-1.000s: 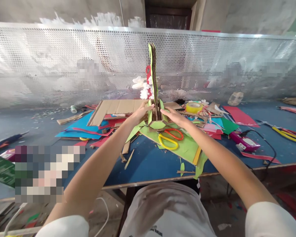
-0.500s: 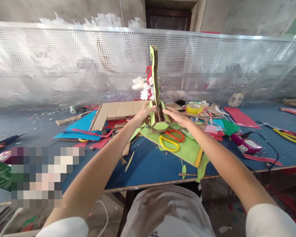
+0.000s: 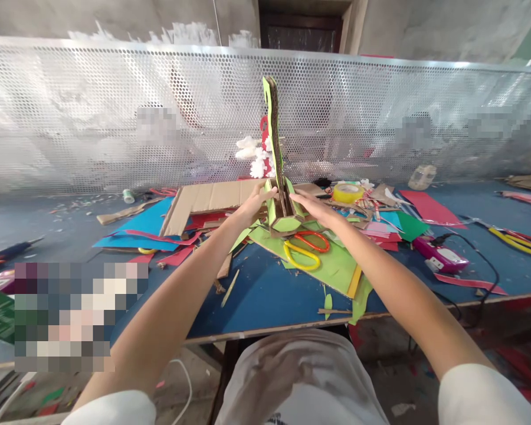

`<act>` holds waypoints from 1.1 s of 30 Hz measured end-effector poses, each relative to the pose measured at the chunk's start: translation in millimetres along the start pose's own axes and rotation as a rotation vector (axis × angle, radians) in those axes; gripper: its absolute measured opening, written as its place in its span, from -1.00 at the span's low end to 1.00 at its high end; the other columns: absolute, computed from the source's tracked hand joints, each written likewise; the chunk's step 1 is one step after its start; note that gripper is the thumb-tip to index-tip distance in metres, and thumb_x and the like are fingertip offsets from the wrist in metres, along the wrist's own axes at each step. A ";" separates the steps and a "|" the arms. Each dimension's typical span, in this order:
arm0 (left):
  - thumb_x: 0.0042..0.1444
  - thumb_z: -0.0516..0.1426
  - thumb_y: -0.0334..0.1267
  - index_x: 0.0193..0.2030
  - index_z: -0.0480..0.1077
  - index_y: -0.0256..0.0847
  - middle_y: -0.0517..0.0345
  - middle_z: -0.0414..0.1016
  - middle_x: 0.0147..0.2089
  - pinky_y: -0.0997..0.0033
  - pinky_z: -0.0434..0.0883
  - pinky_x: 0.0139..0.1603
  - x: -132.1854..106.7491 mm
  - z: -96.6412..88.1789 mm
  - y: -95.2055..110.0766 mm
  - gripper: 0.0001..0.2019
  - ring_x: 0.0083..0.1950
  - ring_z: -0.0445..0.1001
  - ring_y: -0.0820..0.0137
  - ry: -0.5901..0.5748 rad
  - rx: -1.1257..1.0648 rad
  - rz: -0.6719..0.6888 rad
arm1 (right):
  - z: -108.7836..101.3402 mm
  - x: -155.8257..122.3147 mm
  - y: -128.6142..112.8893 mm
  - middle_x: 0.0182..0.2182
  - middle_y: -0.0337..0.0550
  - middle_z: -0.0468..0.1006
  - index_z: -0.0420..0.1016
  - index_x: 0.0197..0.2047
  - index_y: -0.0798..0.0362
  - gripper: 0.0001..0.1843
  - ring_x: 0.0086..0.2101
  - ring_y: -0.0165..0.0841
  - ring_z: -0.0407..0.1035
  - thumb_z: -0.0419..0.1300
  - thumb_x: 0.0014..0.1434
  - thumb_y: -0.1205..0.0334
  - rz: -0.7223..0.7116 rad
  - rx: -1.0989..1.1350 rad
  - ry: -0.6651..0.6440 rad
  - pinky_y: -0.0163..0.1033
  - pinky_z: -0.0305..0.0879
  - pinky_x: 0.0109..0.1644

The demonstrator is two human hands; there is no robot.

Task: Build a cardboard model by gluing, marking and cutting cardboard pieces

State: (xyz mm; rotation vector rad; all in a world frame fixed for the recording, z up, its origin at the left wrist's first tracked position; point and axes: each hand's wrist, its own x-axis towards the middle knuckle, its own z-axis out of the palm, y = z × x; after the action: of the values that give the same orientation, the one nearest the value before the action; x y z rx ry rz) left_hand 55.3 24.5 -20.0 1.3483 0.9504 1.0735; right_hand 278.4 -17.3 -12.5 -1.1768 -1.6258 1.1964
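Note:
A tall, narrow cardboard piece faced with green paper (image 3: 273, 133) stands upright in a small green cardboard base (image 3: 287, 221) on the blue table (image 3: 265, 289). My left hand (image 3: 253, 203) presses against the base's left side with fingers stretched along it. My right hand (image 3: 315, 208) lies flat against the base's right side, fingers extended. Both arms reach forward from the table's near edge. Just in front of the base lie scissors with yellow and orange handles (image 3: 304, 249) on a green sheet (image 3: 331, 262).
Coloured paper, cardboard sheets (image 3: 207, 198) and scraps litter the table. A yellow tape roll (image 3: 347, 192) sits to the right, a pink glue gun (image 3: 438, 255) with a black cord further right. A perforated metal screen (image 3: 115, 118) closes off the back.
The view has shifted slightly; both hands stay pressed on the base and the upright piece leans a little more to the left at its top.

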 end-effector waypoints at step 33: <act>0.03 0.54 0.23 0.36 0.24 0.07 0.17 0.63 -0.09 0.26 0.45 -0.18 5.6 -8.3 -7.6 -0.11 -0.25 0.62 0.30 -0.066 -0.022 0.001 | -4.2 3.4 9.8 0.42 -0.13 0.61 0.39 0.60 -0.34 -0.34 0.16 -0.10 0.64 0.23 0.52 -0.18 -0.027 0.057 -0.053 -0.12 0.70 -0.12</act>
State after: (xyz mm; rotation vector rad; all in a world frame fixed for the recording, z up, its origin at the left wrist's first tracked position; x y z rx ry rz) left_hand 49.1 32.6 -27.4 1.3579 0.8865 1.0313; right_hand 283.7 -11.7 -20.7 -1.0923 -1.6309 1.2584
